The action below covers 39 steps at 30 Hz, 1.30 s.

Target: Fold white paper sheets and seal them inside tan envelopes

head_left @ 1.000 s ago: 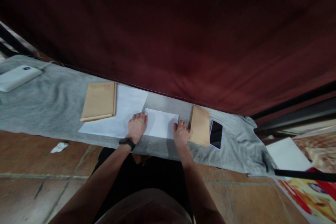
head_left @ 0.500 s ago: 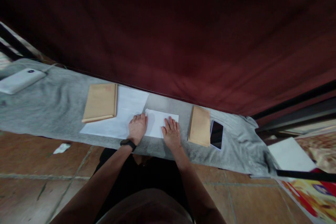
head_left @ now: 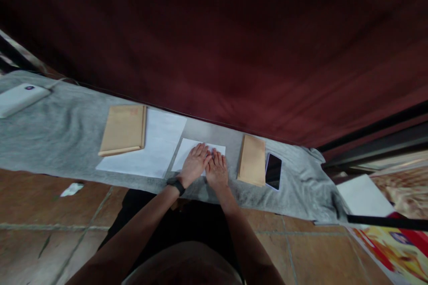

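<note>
A folded white sheet of paper (head_left: 183,153) lies on the grey cloth (head_left: 67,133) in front of me. My left hand (head_left: 194,164), a black band on its wrist, lies flat on the sheet with fingers stretched out. My right hand (head_left: 217,169) lies flat beside it, and the fingertips of the two hands touch. Both palms press down on the paper and hold nothing.
A larger white sheet (head_left: 154,147) lies to the left with a brown envelope stack (head_left: 123,129) on it. Another brown envelope (head_left: 252,159) and a black phone (head_left: 273,171) lie to the right. A white device (head_left: 18,98) sits far left. A dark red curtain (head_left: 234,44) hangs behind.
Both hands have slid inward over the folded sheet. The left came from its left edge, the right from its right edge, and they now meet at the middle.
</note>
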Motion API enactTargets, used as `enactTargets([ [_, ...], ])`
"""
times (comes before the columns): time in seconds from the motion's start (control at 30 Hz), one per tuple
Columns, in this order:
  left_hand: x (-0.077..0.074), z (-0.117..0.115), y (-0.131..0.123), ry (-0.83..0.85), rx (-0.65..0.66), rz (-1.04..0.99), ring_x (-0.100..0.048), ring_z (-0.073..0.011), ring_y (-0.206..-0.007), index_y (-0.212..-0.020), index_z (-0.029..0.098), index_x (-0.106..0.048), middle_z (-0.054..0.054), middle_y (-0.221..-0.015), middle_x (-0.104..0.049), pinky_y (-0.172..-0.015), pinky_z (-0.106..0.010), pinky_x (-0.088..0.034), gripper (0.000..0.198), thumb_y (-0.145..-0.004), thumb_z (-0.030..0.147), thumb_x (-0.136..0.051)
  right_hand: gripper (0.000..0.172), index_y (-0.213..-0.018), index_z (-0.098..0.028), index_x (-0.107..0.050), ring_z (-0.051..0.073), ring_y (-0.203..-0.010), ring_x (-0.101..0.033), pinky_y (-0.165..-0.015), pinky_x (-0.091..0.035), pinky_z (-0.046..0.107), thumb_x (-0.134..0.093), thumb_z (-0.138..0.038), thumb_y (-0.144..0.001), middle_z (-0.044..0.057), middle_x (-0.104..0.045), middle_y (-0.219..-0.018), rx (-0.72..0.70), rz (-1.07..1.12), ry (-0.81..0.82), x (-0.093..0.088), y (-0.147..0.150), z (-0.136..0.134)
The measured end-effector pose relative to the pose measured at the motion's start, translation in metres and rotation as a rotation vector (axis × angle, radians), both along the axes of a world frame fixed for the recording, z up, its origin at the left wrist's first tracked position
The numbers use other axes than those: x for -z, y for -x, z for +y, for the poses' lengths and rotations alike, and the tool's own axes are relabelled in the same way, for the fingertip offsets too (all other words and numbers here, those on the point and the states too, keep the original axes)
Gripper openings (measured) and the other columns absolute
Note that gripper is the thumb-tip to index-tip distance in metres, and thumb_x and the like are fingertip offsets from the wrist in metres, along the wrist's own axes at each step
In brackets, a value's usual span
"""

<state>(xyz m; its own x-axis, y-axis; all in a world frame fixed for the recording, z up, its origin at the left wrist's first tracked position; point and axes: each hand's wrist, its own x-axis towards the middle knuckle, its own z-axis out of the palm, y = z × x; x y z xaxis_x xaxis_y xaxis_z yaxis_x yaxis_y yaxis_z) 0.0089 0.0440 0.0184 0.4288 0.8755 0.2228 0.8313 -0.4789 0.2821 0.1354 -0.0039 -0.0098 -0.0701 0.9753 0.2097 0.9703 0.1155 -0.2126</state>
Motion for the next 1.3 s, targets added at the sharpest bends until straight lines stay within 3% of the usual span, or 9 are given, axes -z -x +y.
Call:
enactTargets([
  [0.23,0.023,0.005,0.02,-0.016,-0.125,0.054,-0.028,-0.0262,-0.152,-0.153,0.008,-0.04,-0.014,-0.159,-0.039,-0.125,-0.047,-0.02,0.06,-0.103,0.038,-0.025,0.047,-0.153,-0.022,-0.044,0.026,-0.151,-0.03,-0.124,-0.023,0.049,-0.039,-0.033,-0.107,0.009,-0.034,-0.162,0.042,0.039,0.034,-0.005,0.0,0.0],
  [0.37,0.023,0.007,0.03,-0.014,-0.131,0.101,-0.025,-0.0269,-0.153,-0.154,0.005,-0.036,-0.016,-0.161,-0.035,-0.126,-0.047,-0.016,0.06,-0.102,0.034,-0.027,0.048,-0.151,-0.017,-0.045,0.025,-0.15,-0.032,-0.124,-0.023,0.047,-0.034,-0.032,-0.108,0.009,-0.036,-0.161,0.084,0.122,0.069,-0.012,0.015,0.013],
  [0.47,0.023,0.006,0.032,0.001,-0.102,0.131,-0.021,-0.0264,-0.154,-0.155,0.005,-0.034,-0.015,-0.163,-0.03,-0.125,-0.047,-0.015,0.06,-0.1,0.026,-0.028,0.049,-0.151,-0.013,-0.045,0.021,-0.15,-0.033,-0.124,-0.024,0.041,-0.03,-0.032,-0.108,0.009,-0.037,-0.161,0.019,0.183,0.086,-0.015,0.032,0.026],
  [0.63,0.023,0.007,0.033,0.032,-0.106,0.153,-0.019,-0.0241,-0.155,-0.156,0.007,-0.033,-0.013,-0.164,-0.03,-0.126,-0.046,-0.015,0.06,-0.097,0.02,-0.026,0.052,-0.153,-0.011,-0.04,0.021,-0.151,-0.03,-0.126,-0.017,0.042,-0.029,-0.034,-0.109,0.011,-0.036,-0.161,0.005,0.173,0.092,-0.01,0.044,0.033],
  [1.0,0.028,0.009,0.029,0.002,-0.205,0.051,-0.024,-0.0268,-0.153,-0.155,0.006,-0.035,-0.017,-0.161,-0.034,-0.125,-0.048,-0.018,0.063,-0.1,0.038,-0.028,0.052,-0.154,-0.012,-0.039,0.025,-0.15,-0.033,-0.123,-0.022,0.048,-0.036,-0.034,-0.107,0.013,-0.036,-0.16,0.133,0.045,0.015,0.002,0.008,0.026],
  [1.3,0.029,0.008,0.033,-0.025,-0.302,-0.007,-0.027,-0.03,-0.152,-0.153,0.0,-0.036,-0.022,-0.16,-0.034,-0.123,-0.049,-0.025,0.064,-0.1,0.035,-0.028,0.054,-0.154,-0.007,-0.037,0.028,-0.147,-0.037,-0.12,-0.027,0.048,-0.034,-0.031,-0.106,0.018,-0.04,-0.158,0.191,0.044,-0.07,0.007,-0.019,0.009],
])
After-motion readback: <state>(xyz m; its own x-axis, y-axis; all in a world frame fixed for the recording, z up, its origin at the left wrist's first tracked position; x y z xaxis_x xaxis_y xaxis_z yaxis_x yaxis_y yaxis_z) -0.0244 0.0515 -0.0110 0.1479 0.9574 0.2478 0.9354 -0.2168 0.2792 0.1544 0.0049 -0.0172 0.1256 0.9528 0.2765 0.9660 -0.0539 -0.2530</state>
